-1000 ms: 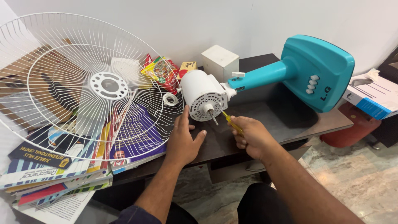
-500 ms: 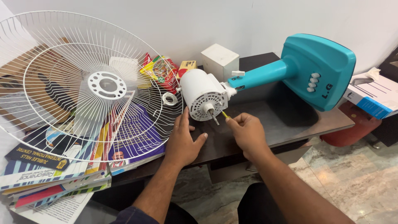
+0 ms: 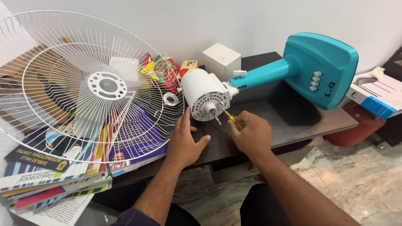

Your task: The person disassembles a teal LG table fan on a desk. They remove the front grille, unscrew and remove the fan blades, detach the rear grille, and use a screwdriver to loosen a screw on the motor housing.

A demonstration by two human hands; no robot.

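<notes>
Fan's lying on its side on the dark desk [image 3: 268, 125], so the white motor housing [image 3: 205, 94] faces the person; left hand [image 3: 184, 140] rests flat just below it, fingers loosely apart, probably bracing; right hand [image 3: 251, 134] beside it, fingers clamped on a yellow screwdriver [image 3: 233, 120] aimed at the housing's face; wire grille [image 3: 83, 86] parked left of it.

A fan's white motor housing [image 3: 206, 94] lies on a dark desk [image 3: 289, 121]. The left hand [image 3: 183, 141] rests flat near it; the right hand [image 3: 250, 134] grips a yellow screwdriver [image 3: 233, 119] against its face. A wire guard [image 3: 83, 86] stands left.
</notes>
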